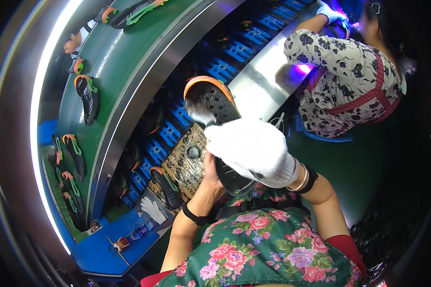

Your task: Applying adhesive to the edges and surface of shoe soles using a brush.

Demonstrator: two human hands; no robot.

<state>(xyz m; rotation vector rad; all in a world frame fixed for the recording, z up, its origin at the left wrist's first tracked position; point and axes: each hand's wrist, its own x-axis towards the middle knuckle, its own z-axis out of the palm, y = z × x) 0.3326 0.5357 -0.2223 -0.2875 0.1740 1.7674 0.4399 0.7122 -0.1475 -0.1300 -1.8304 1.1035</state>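
A black shoe sole (221, 106) with an orange rim and small holes in its inner face is held up in front of me, its near end close to my apron. My bare left hand (210, 174) grips the sole from its left side. Over the sole, my right hand (249, 148) wears a white knit glove and is closed around a brush (199, 114), whose pale bristles touch or hover just above the sole's inner face. The bristles are blurred, and the glove hides most of the brush handle and the sole's middle.
A glue-stained board (179, 165) with a small round cup (193, 152) lies beyond my left hand; another sole (165, 188) rests beside it. A spare glove (152, 209) is nearby. Blue racks (169, 134) and a green conveyor (112, 62) run alongside. A co-worker (345, 86) sits at the right.
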